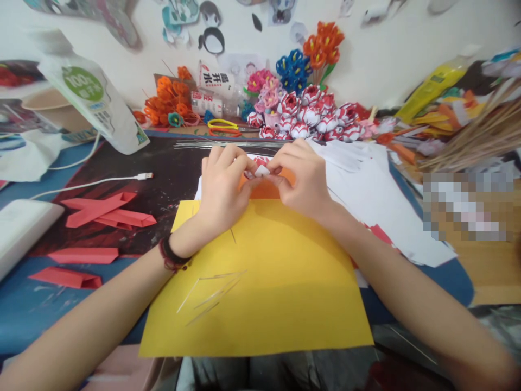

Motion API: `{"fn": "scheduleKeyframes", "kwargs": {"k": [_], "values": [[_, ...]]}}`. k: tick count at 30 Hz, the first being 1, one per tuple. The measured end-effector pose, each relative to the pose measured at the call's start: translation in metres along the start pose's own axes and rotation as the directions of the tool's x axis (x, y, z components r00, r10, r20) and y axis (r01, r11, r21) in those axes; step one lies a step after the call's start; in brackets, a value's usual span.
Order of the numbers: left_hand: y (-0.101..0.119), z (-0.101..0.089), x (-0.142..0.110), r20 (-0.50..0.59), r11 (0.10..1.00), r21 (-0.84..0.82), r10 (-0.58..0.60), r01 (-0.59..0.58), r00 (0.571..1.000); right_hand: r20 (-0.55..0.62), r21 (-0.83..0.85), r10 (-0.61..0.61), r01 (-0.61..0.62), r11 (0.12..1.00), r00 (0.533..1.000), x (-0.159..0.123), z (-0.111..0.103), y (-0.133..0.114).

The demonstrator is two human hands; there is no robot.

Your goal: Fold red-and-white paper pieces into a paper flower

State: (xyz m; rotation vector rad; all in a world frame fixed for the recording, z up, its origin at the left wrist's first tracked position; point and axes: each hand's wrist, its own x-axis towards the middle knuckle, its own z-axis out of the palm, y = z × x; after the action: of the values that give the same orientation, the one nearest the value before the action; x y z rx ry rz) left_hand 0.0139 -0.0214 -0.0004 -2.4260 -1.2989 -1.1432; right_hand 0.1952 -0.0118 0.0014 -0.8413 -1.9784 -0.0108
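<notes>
Between my fingertips is a small red-and-white folded paper flower (pixel 261 165), partly covered by my fingers. My left hand (pixel 226 182) pinches its left side, thumb below and fingers above. My right hand (pixel 303 176) pinches the right side the same way. Beneath both hands lies a piece of orange paper (pixel 271 189). A large yellow sheet (pixel 277 271) spreads toward me, with several thin wire-like strips (pixel 215 290) on it. Folded red paper pieces (pixel 109 210) rest on the dark mat to the left of my left hand.
A tall white bottle (pixel 91 92) and a white cable (pixel 101 179) stand and lie at left. Finished red-and-white paper flowers (pixel 313 114) pile up at the back. White sheets (pixel 366 190) cover the right side, near thin brown sticks (pixel 476 127). A yellow bottle (pixel 433 87) leans behind.
</notes>
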Motion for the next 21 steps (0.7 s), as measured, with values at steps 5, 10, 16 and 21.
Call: {"fn": "scheduleKeyframes", "kwargs": {"k": [5,10,16,21], "values": [[0.0011,-0.0017,-0.0012,-0.017,0.999,0.020,0.051,-0.050,0.999,0.009,0.001,-0.058,0.058,0.998,0.998,-0.0014,0.0014,-0.0044],[0.0007,-0.0027,-0.0011,-0.055,0.996,0.008,0.085,-0.084,0.995,0.008,0.030,-0.071,0.070,0.997,0.997,-0.0009,0.0002,-0.0042],[0.0027,-0.0046,-0.0013,-0.099,0.996,-0.043,0.072,-0.077,0.992,-0.019,0.093,-0.046,0.048,0.995,0.999,0.0013,-0.0029,-0.0034],[0.0050,-0.0091,0.0007,-0.148,0.994,-0.096,0.042,-0.056,0.988,-0.021,0.129,-0.010,0.012,0.992,1.000,0.0038,-0.0033,-0.0032]]}}
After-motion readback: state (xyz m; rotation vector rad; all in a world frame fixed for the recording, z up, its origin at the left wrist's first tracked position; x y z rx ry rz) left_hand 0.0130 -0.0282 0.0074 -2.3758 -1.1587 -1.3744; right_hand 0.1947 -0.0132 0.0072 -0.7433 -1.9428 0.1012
